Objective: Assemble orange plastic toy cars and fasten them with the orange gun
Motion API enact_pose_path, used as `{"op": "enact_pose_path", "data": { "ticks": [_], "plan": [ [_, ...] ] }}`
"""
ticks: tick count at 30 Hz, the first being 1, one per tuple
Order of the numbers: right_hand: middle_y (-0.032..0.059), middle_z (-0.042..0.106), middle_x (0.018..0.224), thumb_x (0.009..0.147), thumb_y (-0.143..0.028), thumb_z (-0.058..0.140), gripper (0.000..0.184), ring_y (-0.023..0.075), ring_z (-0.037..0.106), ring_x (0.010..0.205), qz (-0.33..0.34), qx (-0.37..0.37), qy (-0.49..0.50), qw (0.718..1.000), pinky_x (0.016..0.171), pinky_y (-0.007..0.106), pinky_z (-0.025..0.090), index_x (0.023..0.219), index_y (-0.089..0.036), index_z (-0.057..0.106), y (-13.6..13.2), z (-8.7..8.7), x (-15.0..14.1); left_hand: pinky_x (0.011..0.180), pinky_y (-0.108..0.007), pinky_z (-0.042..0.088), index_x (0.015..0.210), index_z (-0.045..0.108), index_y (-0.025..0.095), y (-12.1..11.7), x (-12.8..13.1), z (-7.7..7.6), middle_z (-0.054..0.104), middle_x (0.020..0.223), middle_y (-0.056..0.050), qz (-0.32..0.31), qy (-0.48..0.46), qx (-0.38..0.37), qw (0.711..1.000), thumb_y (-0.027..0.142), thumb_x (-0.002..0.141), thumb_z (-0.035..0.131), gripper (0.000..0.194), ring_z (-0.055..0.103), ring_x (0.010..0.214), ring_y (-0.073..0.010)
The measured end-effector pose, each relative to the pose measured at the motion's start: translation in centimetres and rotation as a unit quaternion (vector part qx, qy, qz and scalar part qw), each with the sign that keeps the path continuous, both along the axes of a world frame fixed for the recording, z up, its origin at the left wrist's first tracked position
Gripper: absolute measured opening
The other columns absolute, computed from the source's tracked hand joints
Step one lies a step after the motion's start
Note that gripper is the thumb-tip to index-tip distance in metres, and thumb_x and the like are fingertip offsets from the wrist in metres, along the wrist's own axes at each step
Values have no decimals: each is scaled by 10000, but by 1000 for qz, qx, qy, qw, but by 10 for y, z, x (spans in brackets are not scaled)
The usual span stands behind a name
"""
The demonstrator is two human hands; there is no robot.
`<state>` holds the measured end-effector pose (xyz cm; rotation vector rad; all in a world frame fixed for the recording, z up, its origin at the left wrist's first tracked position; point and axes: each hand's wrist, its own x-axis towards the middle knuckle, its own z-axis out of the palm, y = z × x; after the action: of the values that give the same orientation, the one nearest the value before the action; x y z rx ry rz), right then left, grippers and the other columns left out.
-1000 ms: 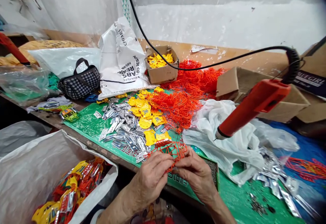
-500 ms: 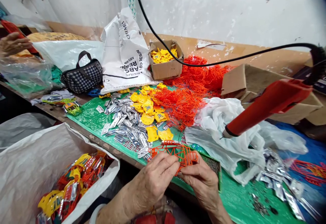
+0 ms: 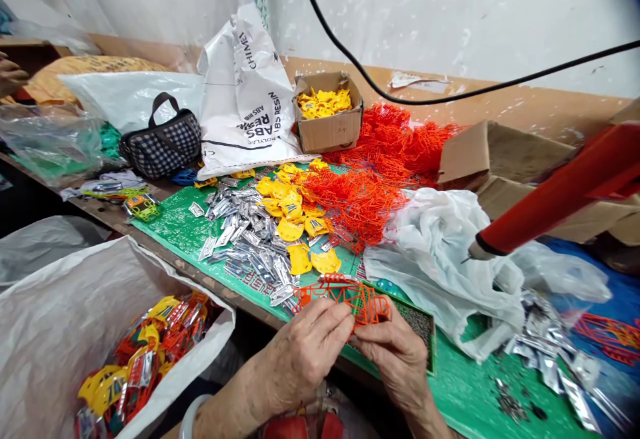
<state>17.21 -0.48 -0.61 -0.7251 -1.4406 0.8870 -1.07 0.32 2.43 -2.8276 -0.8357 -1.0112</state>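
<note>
Between my hands is an orange plastic toy car frame (image 3: 363, 299), an open lattice held over the table's front edge. My left hand (image 3: 313, 339) pinches its near left side, and my right hand (image 3: 397, 346) grips the right end. My fingertips almost meet below the frame and hide part of it. Just behind lies a heap of silver plates (image 3: 250, 246), beside yellow plastic panels (image 3: 300, 258). A green tray (image 3: 423, 326) of small metal pieces, probably screws, sits right behind my right hand. Farther back is a tangled pile of orange frames (image 3: 360, 206).
A red electric screwdriver (image 3: 545, 209) hangs at the right on a black cable (image 3: 425, 101). A white sack (image 3: 165, 286) of assembled pieces stands at the lower left. A cardboard box (image 3: 330, 129) holds yellow panels. A crumpled white bag (image 3: 435, 252) lies right. Another person's hand (image 3: 11, 78) shows far left.
The hanging screwdriver has swung to the right and slightly up. The other person's hand has drawn back toward the left edge. My hands keep nearly the same hold on the frame.
</note>
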Motion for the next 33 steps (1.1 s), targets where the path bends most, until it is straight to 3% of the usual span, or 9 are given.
{"op": "enact_pose_path", "data": {
  "ticks": [8, 13, 17, 24, 33],
  "plan": [
    [19, 638, 865, 804, -81, 730, 292, 147, 633, 778, -58, 62, -57, 995, 649, 261, 552, 991, -305, 743, -9, -2, 2, 841, -367, 599, 1146, 595, 26, -4, 2, 8, 699, 1057, -172, -5, -4, 1, 1000, 79, 984, 388, 268, 638, 986, -232],
    [22, 633, 864, 845, -106, 692, 269, 136, 641, 755, -89, 100, -84, 987, 622, 239, 557, 1029, -299, 731, -13, 6, -2, 812, -369, 598, 1124, 608, 3, -6, 3, 7, 699, 1036, -177, -15, -17, 24, 999, 91, 987, 377, 283, 636, 947, -241],
    [23, 620, 845, 867, -163, 685, 218, 129, 648, 722, -89, 91, -62, 990, 589, 227, 567, 1010, -318, 743, -13, 11, -5, 860, -379, 589, 1149, 602, 6, -6, 4, 7, 695, 1067, -186, -9, 2, 9, 1000, 80, 984, 380, 286, 633, 1005, -244],
    [31, 641, 874, 783, -32, 723, 406, 161, 672, 762, -82, 75, -49, 993, 597, 259, 576, 1039, -346, 748, -12, 2, -4, 871, -397, 606, 1169, 602, 37, -5, 4, 7, 704, 1085, -177, 1, 28, 1, 1000, 103, 996, 370, 297, 641, 1020, -241],
    [23, 633, 853, 809, -83, 722, 301, 151, 653, 763, -95, 72, -46, 992, 616, 256, 558, 987, -323, 758, -11, 1, -5, 845, -391, 594, 1151, 593, 21, -3, 5, 5, 693, 1064, -185, -3, 45, 0, 999, 111, 1001, 339, 308, 631, 993, -243]
  ]
}}
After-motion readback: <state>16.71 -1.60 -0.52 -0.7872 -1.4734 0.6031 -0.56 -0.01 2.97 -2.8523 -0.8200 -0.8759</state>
